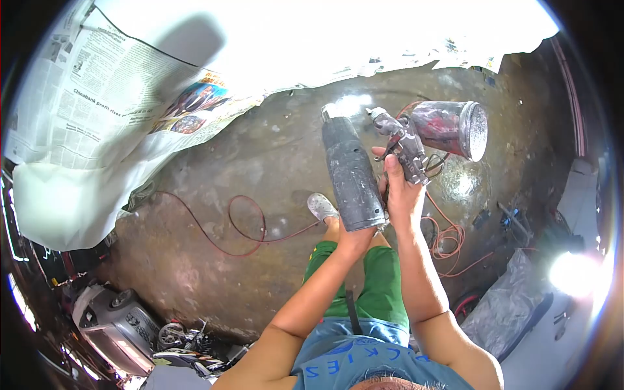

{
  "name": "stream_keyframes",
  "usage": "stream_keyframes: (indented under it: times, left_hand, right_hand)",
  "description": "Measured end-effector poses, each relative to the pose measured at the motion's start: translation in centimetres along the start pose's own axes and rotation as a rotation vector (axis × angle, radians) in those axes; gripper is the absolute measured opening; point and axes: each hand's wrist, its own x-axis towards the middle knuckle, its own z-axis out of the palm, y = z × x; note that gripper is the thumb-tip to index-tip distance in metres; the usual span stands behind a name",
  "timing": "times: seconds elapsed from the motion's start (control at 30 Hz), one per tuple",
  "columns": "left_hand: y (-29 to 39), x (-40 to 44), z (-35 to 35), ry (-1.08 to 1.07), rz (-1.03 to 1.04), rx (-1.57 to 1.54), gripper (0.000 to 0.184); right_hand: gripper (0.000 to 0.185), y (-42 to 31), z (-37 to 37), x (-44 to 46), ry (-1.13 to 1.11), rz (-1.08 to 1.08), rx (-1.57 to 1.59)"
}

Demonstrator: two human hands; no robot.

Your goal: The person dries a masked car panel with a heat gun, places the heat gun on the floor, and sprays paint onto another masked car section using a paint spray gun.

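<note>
From my end, I see the left hand (pixel 359 239), mostly hidden, gripping the dusty heat gun (pixel 351 170). My view shows the right hand (pixel 404 196) closed around the paint-spattered spray gun (pixel 408 148), its cup (pixel 447 127) out to the right, both tools above the floor (pixel 201 279).

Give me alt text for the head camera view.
Left hand holding a scuffed black cylindrical heat gun, right hand gripping a paint-spattered metal spray gun with a round cup, above a stained brown floor with a looping thin red hose.
</note>
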Motion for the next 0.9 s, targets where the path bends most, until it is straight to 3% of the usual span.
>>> stream_keyframes:
  times: [0.13, 0.23, 0.37, 0.53, 0.67, 0.8, 0.9]
  left_hand:
    - [0.4, -0.2, -0.6, -0.007, 0.053, -0.020, 0.038]
    - [1.0, -0.5, -1.1, -0.002, -0.026, -0.095, 0.041]
    - [-1.4, 0.1, -4.4, -0.024, 0.204, 0.264, 0.036]
    - [0.9, 0.4, -9.0, 0.040, 0.288, 0.662, 0.021]
    - [2.2, 0.3, -11.8, 0.206, 0.370, 0.552, 0.021]
    - [4.0, -0.9, -13.4, 0.250, 0.268, 0.448, 0.030]
    - [2.1, -1.3, -15.7, 0.294, 0.341, 0.557, 0.031]
  right_hand:
    - [0.043, 0.4, 0.9, -0.4, 0.005, -0.030, -0.001]
    - [0.042, 0.0, 1.5, -0.8, -0.003, -0.044, -0.029]
    - [0.039, 0.4, 2.3, -1.1, -0.021, -0.025, -0.090]
    - [0.041, 2.0, 4.0, 0.9, -0.040, -0.130, -0.217]
    - [0.045, 3.4, 6.9, 2.5, -0.064, -0.210, -0.353]
    - [0.043, 7.4, 10.5, 3.6, -0.136, -0.384, -0.387]
    - [0.040, 8.5, 13.5, 3.9, -0.194, -0.440, -0.382]
